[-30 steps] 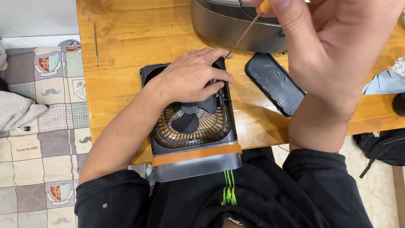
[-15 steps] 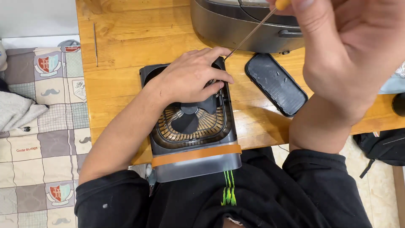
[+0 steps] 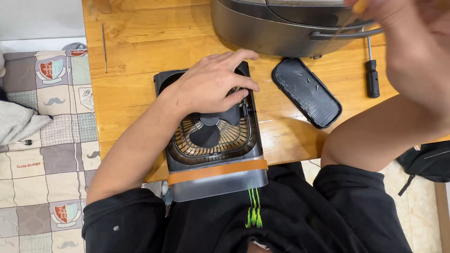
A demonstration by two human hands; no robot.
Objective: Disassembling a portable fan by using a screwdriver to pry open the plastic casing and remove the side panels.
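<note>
We counted one opened fan unit (image 3: 213,140) on the bench (image 3: 131,84), left hand (image 3: 211,84) pressed flat on it, fingers (image 3: 241,86) released; right hand (image 3: 412,42) grasping one screwdriver (image 3: 349,18), blurred; one black screwdriver (image 3: 371,75) and one tray (image 3: 307,92) beside.

A glossy wooden table (image 3: 140,42) stands beside a patchwork floor mat (image 3: 42,154).

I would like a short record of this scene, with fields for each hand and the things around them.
left hand: flat on the open grey fan unit, palm down, over the dark blades
right hand: raised near the camera, blurred, pinching a thin tool with a yellow handle
fan unit: lies on the wooden table, orange band near its lower edge
beside it: black oval cover, black screwdriver, grey appliance
</note>
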